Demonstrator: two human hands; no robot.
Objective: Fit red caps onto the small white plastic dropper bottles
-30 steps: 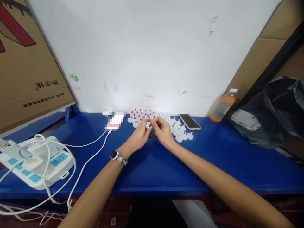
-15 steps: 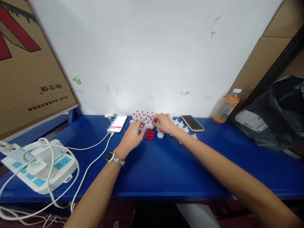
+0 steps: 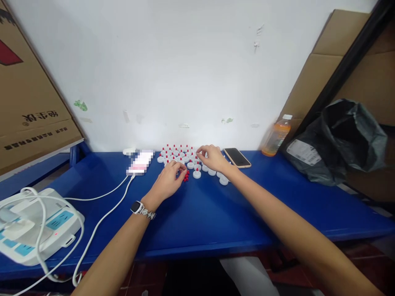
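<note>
Small red caps [image 3: 186,176] lie in a loose pile on the blue table. My left hand [image 3: 169,179] is over the pile's left side, fingers curled and thumb drawn in at the caps; whatever is between the fingertips is hidden. My right hand [image 3: 213,158] is bent in a pinch at the right edge of a cluster of white nozzle lids with red tips [image 3: 175,152]. What it pinches is too small to make out. One red-tipped white lid [image 3: 196,174] stands in front of the cluster. White lids without red tips [image 3: 224,180] sit below my right wrist, partly covered.
A phone with a lit screen [image 3: 141,161] lies left, its cable running to a white power strip [image 3: 46,230]. A dark phone [image 3: 237,158] lies behind my right forearm. Farther right are an orange drink bottle [image 3: 277,136] and a dark plastic bag [image 3: 327,144]. A white wall [image 3: 173,74] rises behind.
The view has turned right, so things appear farther left. My left hand has come over the red pile, covering much of it. My right hand stays beside the red-tipped lids, still bent in a pinch.
</note>
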